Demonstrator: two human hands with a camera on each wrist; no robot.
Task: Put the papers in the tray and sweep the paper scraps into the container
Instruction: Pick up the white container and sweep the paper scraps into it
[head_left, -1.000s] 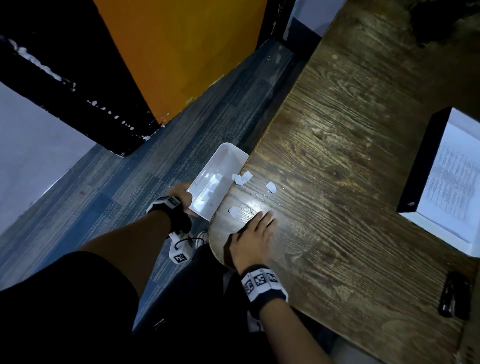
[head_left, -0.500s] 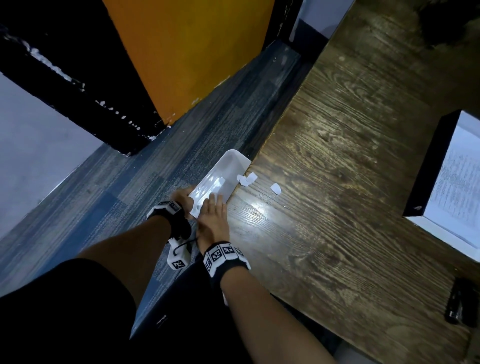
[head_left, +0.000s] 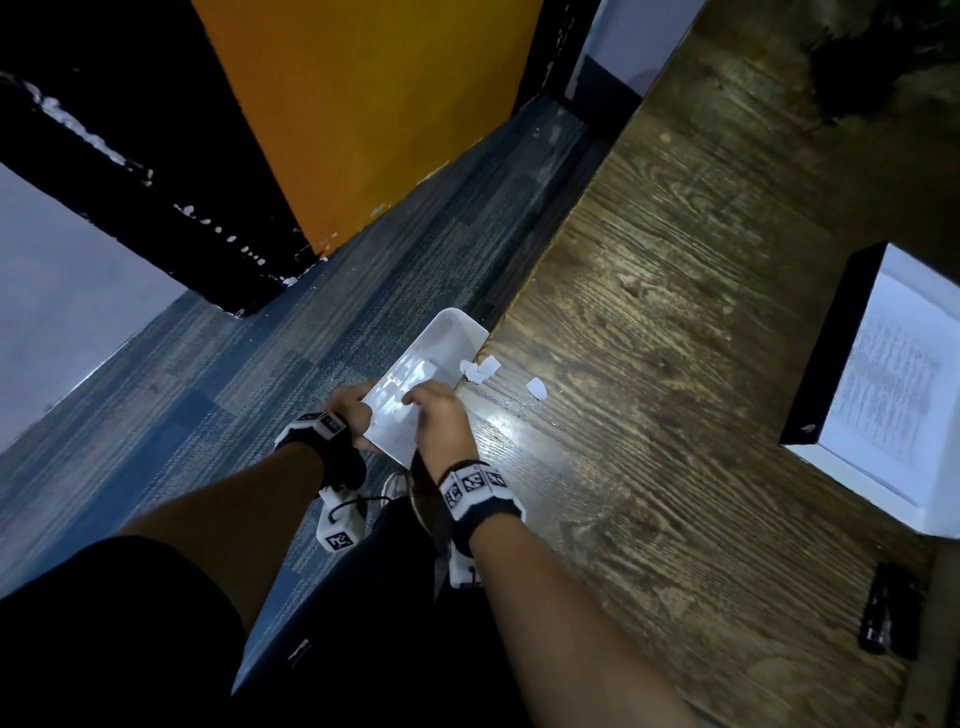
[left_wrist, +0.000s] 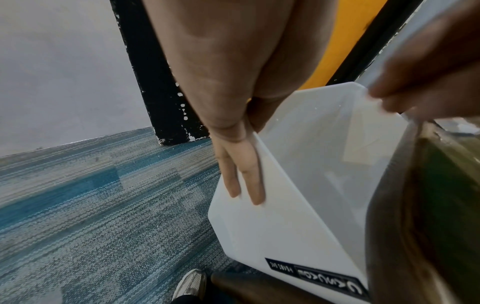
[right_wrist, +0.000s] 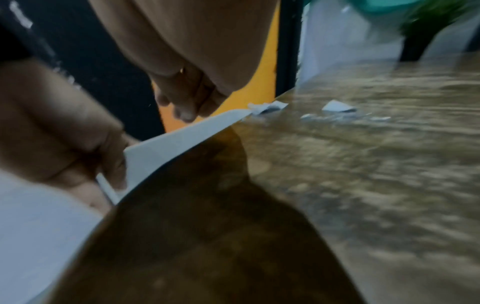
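**Both hands at the container, scraps waiting beyond the fingertips**

Left hand (head_left: 353, 410) grips the white container (head_left: 431, 364) by its near end, thumb on top and fingers flat under its base, holding it off the table (head_left: 649, 415) with one long rim snug against the wooden edge. That placement looks deliberate: anything pushed off the tabletop should drop straight in. Right hand (head_left: 441, 421) reaches over the same rim, fingers curled down into the container's mouth; whether they pinch a scrap is not visible. Just ahead of its fingertips, two paper scraps (head_left: 478, 370) lie at the table's edge touching the rim, and a third (head_left: 536, 388) sits slightly farther right. Well off to the right, the black tray (head_left: 883, 395) already holds the printed papers, so only the sweeping seems left.
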